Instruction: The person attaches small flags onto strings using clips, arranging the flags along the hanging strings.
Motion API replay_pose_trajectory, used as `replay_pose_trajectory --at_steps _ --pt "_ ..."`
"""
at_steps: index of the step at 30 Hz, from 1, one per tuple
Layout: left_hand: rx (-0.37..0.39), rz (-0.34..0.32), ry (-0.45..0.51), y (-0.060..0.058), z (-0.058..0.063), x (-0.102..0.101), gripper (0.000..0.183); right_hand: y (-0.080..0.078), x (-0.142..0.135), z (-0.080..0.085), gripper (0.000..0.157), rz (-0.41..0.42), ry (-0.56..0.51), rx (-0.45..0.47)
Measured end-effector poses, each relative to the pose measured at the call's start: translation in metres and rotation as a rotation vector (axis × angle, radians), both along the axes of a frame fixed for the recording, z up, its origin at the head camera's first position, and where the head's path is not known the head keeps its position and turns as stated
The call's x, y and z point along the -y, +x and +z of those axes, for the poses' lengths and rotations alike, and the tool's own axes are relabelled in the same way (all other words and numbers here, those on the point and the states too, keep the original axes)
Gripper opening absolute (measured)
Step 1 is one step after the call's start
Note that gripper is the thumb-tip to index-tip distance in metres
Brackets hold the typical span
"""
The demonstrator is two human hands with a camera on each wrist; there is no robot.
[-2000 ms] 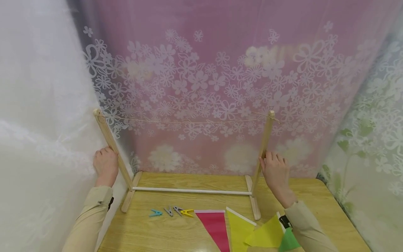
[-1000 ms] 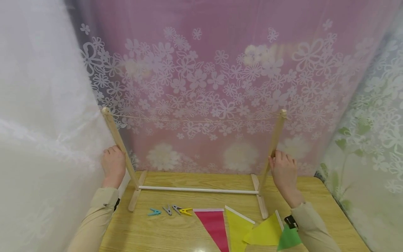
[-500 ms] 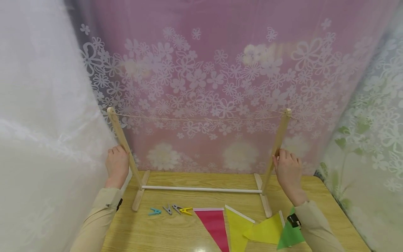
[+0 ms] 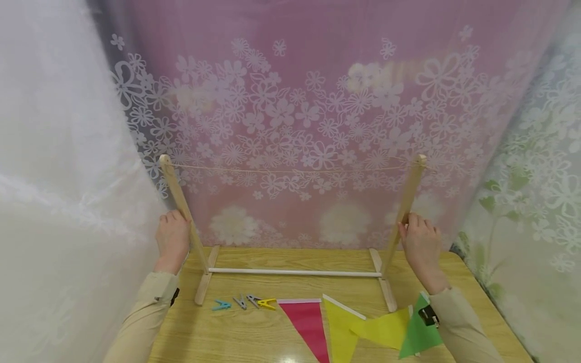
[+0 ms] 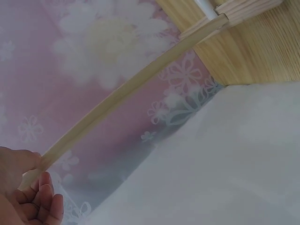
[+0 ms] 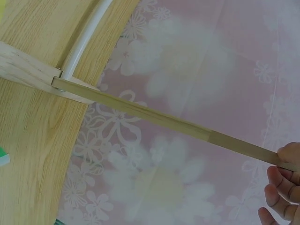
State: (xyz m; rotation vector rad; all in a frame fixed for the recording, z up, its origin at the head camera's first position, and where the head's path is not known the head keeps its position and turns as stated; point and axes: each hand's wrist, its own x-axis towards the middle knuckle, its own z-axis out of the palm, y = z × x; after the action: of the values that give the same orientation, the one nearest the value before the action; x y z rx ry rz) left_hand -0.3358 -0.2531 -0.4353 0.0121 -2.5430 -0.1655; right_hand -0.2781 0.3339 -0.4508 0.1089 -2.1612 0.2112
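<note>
A wooden stand with two uprights, flat feet and a white crossbar (image 4: 295, 273) stands towards the back of the table. A thin string (image 4: 290, 171) runs between the tops of its uprights. My left hand (image 4: 174, 239) holds the left upright (image 4: 180, 199) partway up; in the left wrist view, thumb and fingers pinch the wooden bar (image 5: 126, 91). On the other side my right hand (image 4: 422, 247) grips the right upright (image 4: 411, 191). The right wrist view shows thumb and forefinger pinching that bar (image 6: 154, 117), the other fingers loosely bent.
In front of the stand lie small clothespins, blue (image 4: 222, 305), grey (image 4: 240, 302) and yellow (image 4: 267, 304). Triangular flags, red (image 4: 306, 322), yellow (image 4: 340, 327) and green (image 4: 418, 333), lie to their right, the green one partly under the right sleeve. Flowered curtains (image 4: 281, 217) hang behind the table.
Both hands and the stand between them have shifted to the right along the table. More of the green flag now shows by the right sleeve. The clothespins stay put.
</note>
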Motion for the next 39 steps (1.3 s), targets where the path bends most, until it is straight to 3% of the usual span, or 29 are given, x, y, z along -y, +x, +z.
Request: replay_pose_trajectory --at_steps 11,20,28,39 --pt "-0.035 -0.017 0.013 0.0 -0.003 -0.01 0.034 0.001 -0.014 -0.001 0.022 0.008 0.044 -0.049" --pt "-0.127 -0.059 -0.004 0.001 -0.006 -0.016 0.034 -0.001 -0.027 -0.002 0.022 0.026 0.047 -0.065" --pt "-0.112 -0.071 0.013 0.001 -0.008 -0.025 0.035 0.0 -0.036 -0.002 0.023 0.017 0.061 -0.069" --pt "-0.154 -0.078 -0.06 0.002 -0.01 -0.033 0.033 0.0 -0.045 -0.001 0.023 0.024 0.074 -0.079"
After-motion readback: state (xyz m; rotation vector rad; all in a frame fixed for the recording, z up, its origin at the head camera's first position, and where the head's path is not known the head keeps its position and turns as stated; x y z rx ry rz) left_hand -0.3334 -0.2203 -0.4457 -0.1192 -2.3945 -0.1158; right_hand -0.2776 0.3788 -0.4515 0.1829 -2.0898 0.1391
